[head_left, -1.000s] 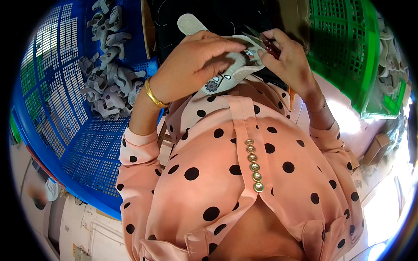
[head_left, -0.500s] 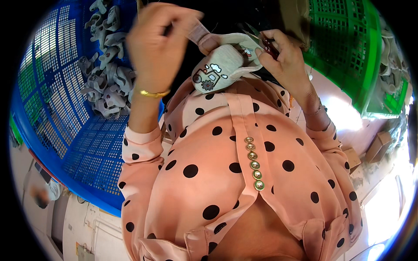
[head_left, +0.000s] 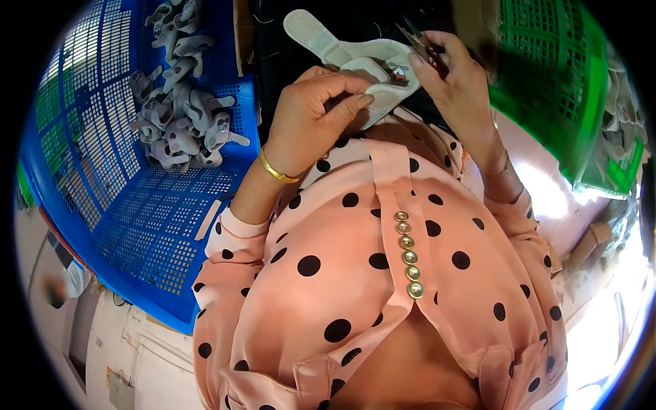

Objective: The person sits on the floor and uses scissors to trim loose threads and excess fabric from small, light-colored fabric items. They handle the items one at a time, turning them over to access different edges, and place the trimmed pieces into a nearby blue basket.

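Note:
A small light grey fabric baby shoe lies over my lap, its strap stretched out toward the far left. My left hand is closed, thumb and fingers pinching the near edge of the shoe. A small printed or stitched motif shows inside the opening. My right hand is closed around small scissors with dark red handles, blades pointing up and to the left. Its thumb rests against the right edge of the shoe. The shoe's toe is mostly hidden behind my left hand.
To my left stands a large blue plastic basket with several similar grey shoes piled in it. A green plastic basket is at the right, with more grey pieces beyond its rim. Dark cloth lies beneath the shoe.
My left hand has come down from the far left onto the shoe's edge. The shoe has turned, so the train motif on its toe no longer shows and its strap is spread out.

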`<state>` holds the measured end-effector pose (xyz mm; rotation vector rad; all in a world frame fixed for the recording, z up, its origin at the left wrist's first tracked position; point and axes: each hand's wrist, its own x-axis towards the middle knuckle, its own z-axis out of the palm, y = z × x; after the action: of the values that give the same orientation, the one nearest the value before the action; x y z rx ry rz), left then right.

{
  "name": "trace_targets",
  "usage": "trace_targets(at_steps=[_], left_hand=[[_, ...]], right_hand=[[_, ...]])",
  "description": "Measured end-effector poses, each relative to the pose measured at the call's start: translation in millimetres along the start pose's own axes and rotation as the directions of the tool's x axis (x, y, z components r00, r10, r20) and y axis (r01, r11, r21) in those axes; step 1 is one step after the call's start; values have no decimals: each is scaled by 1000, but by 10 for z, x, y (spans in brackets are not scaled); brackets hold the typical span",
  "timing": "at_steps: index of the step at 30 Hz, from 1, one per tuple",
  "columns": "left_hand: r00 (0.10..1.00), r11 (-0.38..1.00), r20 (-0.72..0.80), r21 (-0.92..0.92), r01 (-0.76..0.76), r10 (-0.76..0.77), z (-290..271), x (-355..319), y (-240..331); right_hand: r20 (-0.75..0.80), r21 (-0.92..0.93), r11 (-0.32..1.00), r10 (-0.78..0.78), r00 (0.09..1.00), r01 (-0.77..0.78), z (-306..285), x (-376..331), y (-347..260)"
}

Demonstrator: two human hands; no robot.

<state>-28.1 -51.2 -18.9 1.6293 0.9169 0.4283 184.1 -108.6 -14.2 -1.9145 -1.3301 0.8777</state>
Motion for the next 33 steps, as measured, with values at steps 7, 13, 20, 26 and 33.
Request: trace_targets(at_steps=[7,13,20,26,33], left_hand=[[931,732,197,-577,362,-306,-179,-46,182],[925,618,242,-691,375,-292,-148,-115,169],[909,538,283,-737,410,-305,-119,-188,101],[919,532,283,-751,390,-274,-78,-207,52],[887,497,301,-744,448,-350,-72,-189,73]], right_hand=[[51,-345,805,-498,866,483,-188,-187,-245],[211,-581,646,-468,858,495,-272,-237,-362],[255,-635,607,-420,871,478,-263,-255,-456],[162,-479,767,-402,901,428,-127,-293,-387],[153,-140,963,-207,966,228,-264,-227,-316]])
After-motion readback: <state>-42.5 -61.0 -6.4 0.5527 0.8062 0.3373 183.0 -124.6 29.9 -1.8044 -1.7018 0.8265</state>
